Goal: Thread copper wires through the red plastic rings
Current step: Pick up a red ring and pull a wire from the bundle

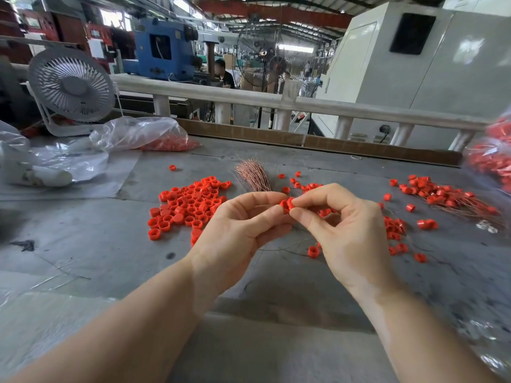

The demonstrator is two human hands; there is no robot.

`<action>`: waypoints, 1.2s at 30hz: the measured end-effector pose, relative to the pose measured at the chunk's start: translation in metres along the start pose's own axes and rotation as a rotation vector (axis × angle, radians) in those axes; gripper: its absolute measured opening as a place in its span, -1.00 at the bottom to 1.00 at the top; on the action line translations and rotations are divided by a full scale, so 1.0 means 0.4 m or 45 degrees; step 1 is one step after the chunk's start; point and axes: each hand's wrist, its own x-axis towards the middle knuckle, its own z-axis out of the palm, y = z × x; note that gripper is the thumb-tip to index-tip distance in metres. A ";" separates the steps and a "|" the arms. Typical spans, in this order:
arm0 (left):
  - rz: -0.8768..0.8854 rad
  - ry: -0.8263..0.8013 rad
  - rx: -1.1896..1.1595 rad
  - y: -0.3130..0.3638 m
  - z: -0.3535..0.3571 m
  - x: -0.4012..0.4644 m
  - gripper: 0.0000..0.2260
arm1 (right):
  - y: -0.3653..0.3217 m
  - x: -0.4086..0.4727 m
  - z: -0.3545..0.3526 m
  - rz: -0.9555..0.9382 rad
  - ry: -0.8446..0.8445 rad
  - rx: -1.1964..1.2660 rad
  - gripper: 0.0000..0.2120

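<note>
Above the grey table, my left hand and my right hand meet at their fingertips and pinch red plastic rings between them. A thin copper wire trails down from the hands; whether it passes through a ring is too small to tell. A bundle of copper wires lies just behind the hands. A pile of loose red rings sits left of the hands. Rings with wires through them lie at the right.
A white desk fan stands at the back left beside a clear plastic bag of red rings. Another bag of red rings sits at the right edge. Scattered rings lie under my right hand. A cardboard strip edges the far side.
</note>
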 end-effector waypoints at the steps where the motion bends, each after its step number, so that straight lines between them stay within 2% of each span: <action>1: 0.005 0.003 0.006 0.000 0.000 0.000 -0.79 | 0.000 0.000 0.000 -0.010 -0.002 0.001 -0.81; 18: 0.165 0.027 0.205 -0.005 0.002 -0.002 -0.87 | 0.003 0.001 -0.004 -0.064 -0.044 -0.032 -0.83; 36: 0.184 0.065 0.303 -0.002 0.001 -0.007 -0.86 | 0.008 0.001 -0.005 -0.090 -0.129 -0.054 -0.83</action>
